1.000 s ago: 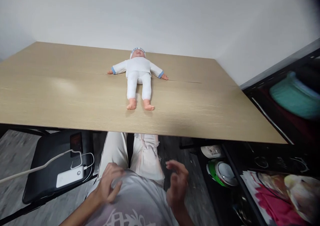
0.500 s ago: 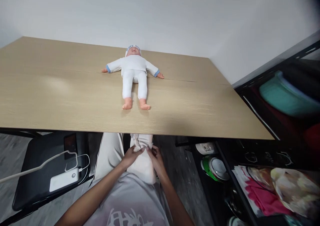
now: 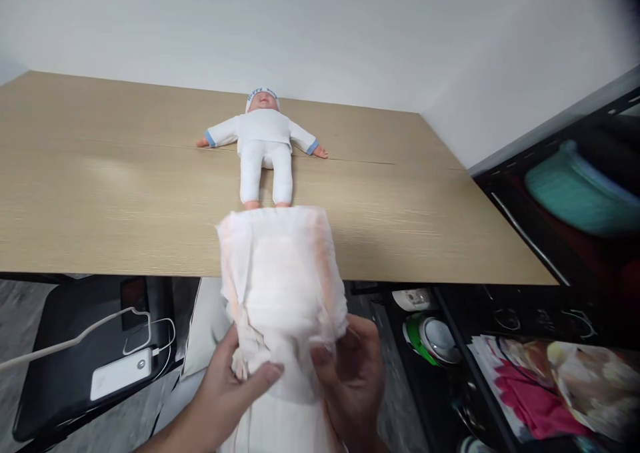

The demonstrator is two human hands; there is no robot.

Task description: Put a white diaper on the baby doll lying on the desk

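White folded paper diaper [image 3: 283, 273] is gripped at its lower end by left hand [image 3: 235, 379] and right hand [image 3: 353, 376], both closed; white-suited doll [image 3: 263, 146] lies at 12 o'clock.

Light wooden table [image 3: 100, 193] against white wall [image 3: 320, 33], grey floor [image 3: 30, 306].

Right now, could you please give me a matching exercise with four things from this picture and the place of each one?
Things:
1. diaper
2. doll
3. power bank
4. teal bowl

Places:
A. on the black chair, lower left
B. on the dark shelf at the right
C. held in both hands
D. lying on the wooden table

Pairs: 1-C, 2-D, 3-A, 4-B
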